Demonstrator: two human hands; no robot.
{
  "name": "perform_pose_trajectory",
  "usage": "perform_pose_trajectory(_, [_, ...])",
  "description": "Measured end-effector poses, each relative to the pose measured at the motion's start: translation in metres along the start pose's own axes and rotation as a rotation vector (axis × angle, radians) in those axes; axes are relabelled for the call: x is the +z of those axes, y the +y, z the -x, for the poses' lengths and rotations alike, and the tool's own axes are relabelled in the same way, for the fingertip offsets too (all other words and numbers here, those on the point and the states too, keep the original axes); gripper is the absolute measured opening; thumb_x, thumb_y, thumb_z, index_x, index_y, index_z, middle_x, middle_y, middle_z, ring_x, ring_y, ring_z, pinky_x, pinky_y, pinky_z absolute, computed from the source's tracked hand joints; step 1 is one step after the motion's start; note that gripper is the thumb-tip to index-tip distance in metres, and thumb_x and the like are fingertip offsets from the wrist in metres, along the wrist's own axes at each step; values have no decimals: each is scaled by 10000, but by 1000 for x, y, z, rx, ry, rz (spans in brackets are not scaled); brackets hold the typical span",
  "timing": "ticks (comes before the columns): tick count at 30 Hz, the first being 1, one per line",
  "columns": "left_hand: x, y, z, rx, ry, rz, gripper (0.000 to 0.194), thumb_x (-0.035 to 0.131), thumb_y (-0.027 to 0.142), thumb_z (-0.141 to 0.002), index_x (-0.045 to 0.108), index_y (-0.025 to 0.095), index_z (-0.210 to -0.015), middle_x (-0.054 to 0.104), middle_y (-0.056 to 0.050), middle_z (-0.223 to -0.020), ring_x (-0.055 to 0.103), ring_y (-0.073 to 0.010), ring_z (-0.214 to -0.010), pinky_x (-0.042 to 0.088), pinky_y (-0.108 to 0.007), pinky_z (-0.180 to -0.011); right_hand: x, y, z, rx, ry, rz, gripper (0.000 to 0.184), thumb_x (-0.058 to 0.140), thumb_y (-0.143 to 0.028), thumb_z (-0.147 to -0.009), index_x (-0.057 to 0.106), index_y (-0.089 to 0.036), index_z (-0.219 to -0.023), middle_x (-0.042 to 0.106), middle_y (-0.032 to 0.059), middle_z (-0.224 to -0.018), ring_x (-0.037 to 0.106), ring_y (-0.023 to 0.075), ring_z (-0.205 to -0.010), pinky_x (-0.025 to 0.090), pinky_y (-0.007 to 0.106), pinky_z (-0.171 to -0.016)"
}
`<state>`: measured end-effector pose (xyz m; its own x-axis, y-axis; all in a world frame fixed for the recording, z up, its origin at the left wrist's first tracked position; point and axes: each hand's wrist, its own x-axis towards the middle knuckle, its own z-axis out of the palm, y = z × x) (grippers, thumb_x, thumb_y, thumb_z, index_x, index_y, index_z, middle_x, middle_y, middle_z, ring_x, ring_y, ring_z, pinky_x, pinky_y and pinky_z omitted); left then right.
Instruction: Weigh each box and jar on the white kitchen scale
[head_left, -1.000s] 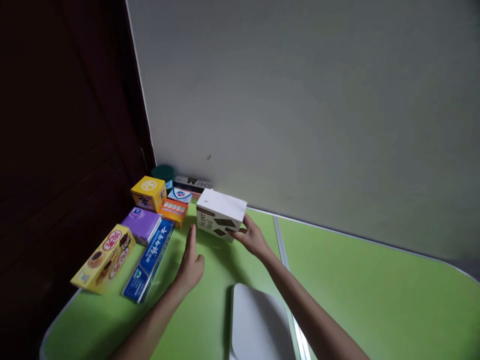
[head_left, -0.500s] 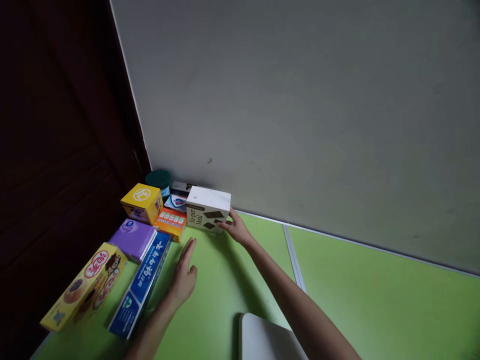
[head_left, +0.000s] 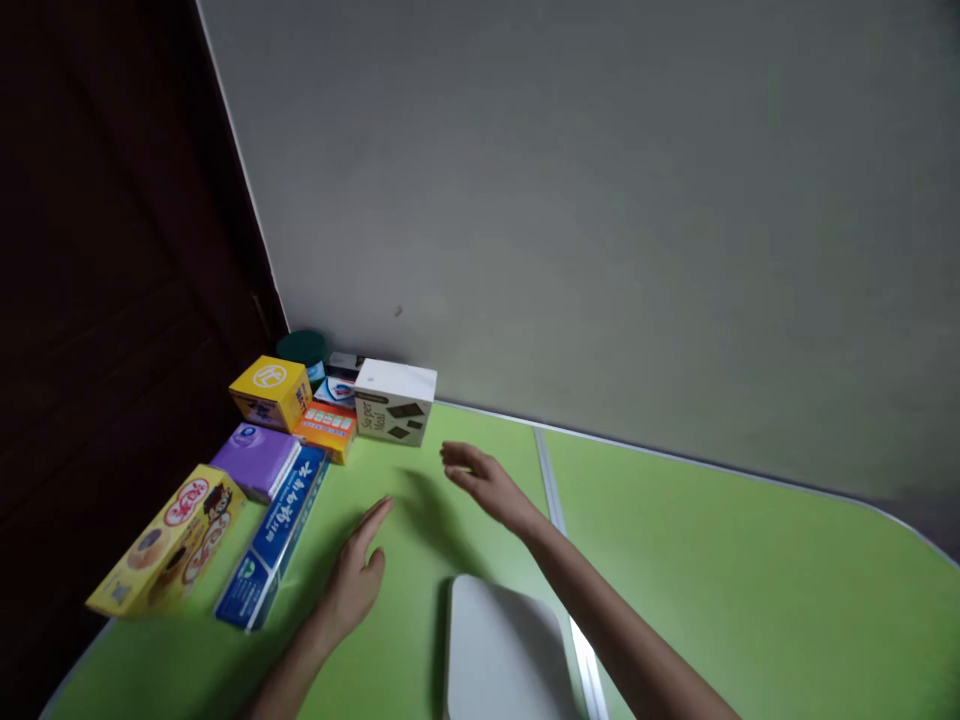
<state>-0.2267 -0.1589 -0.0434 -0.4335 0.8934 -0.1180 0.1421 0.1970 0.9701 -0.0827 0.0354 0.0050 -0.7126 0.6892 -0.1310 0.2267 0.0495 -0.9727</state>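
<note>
Hovering empty, fingers extended, the right hand [head_left: 489, 486] neighbors the white box [head_left: 394, 403], the left hand [head_left: 354, 582] the blue box [head_left: 274, 530].

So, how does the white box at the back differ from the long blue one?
Shape: the white box is short and chunky, while the blue box is long and slim.
Pose: the white box stands tall, while the blue box lies low.
Look: the white box has dark brown shapes printed on its front; the blue box carries white lettering.
Shared: both rest on the green table, and neither is being held.
</note>
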Motion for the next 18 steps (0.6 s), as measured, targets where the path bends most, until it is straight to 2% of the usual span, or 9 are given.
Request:
perform_pose_trajectory(3, [15,15,38,-6,-132,-31,620,425,78,-761,503,207,-1363,474,-35,-1454,383,-192,-1377,232,-403,-1181,9,-6,89,16,-223,-50,424,596,-401,-872,598,-176,-1230,671,118,-1184,620,248,-1119,452,477,-1030])
perform_pose_trajectory(5, [26,21,64,11,-216,-44,573,427,110,-799,525,246,-1347,495,-13,-1438,401,-187,-1365,242,-388,-1180,21,-3,146,53,-247,-57,392,563,-412,-896,606,-233,-1242,667,87,-1213,608,256,-1143,453,491,-1023])
perform_pose_trajectory(7, [36,21,88,31,-259,-41,531,450,148,-821,551,288,-1323,492,6,-1439,402,-191,-1365,253,-371,-1178,33,11,195,89,-153,-55,356,552,-434,-896,629,-308,-1220,652,57,-1247,587,289,-1173,455,523,-1011])
perform_pose_trajectory(9, [43,15,108,20,-231,-25,503,485,201,-834,552,303,-1323,462,7,-1462,370,-205,-1385,231,-371,-1185,45,35,233,139,52,-118,349,550,-487,-878,644,-365,-1191,618,35,-1303,553,331,-1213,463,549,-996])
perform_pose_trajectory(12, [50,-2,128,-105,-169,60,552,487,361,-877,431,264,-1417,347,-17,-1530,256,-225,-1438,176,-403,-1195,59,77,268,254,485,-231,475,520,-579,-852,534,-428,-1302,456,-11,-1464,471,358,-1297,477,577,-978])
perform_pose_trajectory(13, [53,-8,133,-160,-171,108,597,461,427,-892,364,246,-1453,292,-25,-1552,219,-230,-1448,168,-412,-1194,63,89,274,288,573,-261,536,502,-598,-852,463,-430,-1361,380,-25,-1511,426,355,-1335,463,584,-993])
perform_pose_trajectory(15, [59,-18,140,-239,-204,215,670,375,534,-915,245,225,-1495,198,-31,-1576,176,-231,-1455,166,-415,-1191,70,104,280,324,606,-312,641,473,-622,-854,353,-390,-1439,277,-29,-1555,322,339,-1400,395,595,-1057])
perform_pose_trajectory(18, [71,-29,149,-209,-222,318,686,271,591,-931,183,232,-1508,157,-21,-1582,166,-216,-1455,168,-391,-1190,80,110,282,295,538,-306,720,481,-641,-842,325,-319,-1466,246,-23,-1561,202,293,-1448,228,559,-1161])
